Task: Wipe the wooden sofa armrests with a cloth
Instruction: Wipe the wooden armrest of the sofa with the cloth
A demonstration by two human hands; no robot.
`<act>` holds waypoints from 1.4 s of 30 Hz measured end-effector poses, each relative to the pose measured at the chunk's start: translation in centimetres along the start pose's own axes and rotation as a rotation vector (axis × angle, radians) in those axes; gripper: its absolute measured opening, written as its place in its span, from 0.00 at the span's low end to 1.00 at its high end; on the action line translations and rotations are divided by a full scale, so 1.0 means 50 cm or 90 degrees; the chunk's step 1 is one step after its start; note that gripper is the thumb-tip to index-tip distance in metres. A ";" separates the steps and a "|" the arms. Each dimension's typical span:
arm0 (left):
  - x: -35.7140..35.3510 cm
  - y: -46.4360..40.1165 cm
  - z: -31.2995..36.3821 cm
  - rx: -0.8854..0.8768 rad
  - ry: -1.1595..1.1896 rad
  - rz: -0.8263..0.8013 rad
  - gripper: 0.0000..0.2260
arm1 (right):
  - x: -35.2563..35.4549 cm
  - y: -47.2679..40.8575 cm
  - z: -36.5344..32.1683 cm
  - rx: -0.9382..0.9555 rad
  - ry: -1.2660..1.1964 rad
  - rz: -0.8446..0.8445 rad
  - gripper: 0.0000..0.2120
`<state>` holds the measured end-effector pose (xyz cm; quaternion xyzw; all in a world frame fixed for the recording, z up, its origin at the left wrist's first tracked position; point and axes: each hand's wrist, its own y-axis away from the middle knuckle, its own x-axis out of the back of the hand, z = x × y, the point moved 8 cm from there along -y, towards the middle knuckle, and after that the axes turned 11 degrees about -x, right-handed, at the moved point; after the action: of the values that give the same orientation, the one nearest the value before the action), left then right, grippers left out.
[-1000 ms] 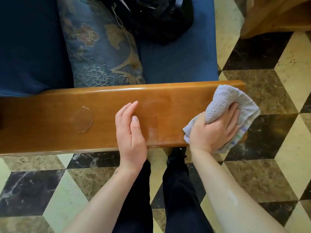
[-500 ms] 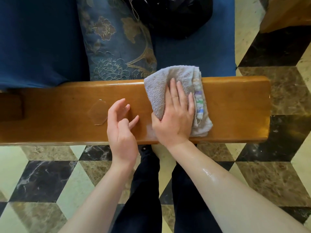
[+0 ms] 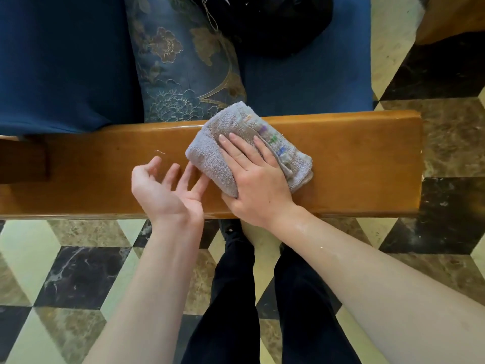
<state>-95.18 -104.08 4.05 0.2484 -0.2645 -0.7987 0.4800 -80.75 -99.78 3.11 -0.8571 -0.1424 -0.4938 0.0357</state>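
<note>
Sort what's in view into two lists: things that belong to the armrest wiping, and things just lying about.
Part of the job:
- grey cloth, folded, flat on the wood
- wooden armrest
- right hand, pressing the cloth
- left hand, palm up, holding nothing, beside the cloth

Just lying about:
- floral cushion
- black bag
- blue seat

The cloth [image 3: 210, 158] is pale grey-lilac, with small marks of orange, purple, green and blue along one edge. The wooden armrest [image 3: 354, 164] is a glossy honey-orange brown; the sofa seat [image 3: 309, 85] is deep blue, and the cushion [image 3: 183, 69] is dusty blue with flowers in gold and brown. The floor [image 3: 65, 271] has a pattern of cubes in cream, brown marble and black marble, and the trousers [image 3: 231, 298] are black.
</note>
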 end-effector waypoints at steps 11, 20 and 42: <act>-0.013 0.047 -0.031 0.038 0.060 0.030 0.19 | 0.015 0.019 0.011 0.048 0.000 -0.033 0.33; -0.077 0.122 -0.080 0.067 0.037 -0.105 0.22 | 0.118 0.088 0.197 0.052 0.015 -0.034 0.35; -0.044 0.088 -0.015 -0.517 -0.623 -0.324 0.19 | 0.108 0.104 0.166 -0.774 -0.146 0.464 0.34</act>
<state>-90.98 -104.02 6.73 -0.2864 -0.0640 -0.9429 0.1578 -69.81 -101.97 3.90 -0.7646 0.4503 -0.3494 -0.3009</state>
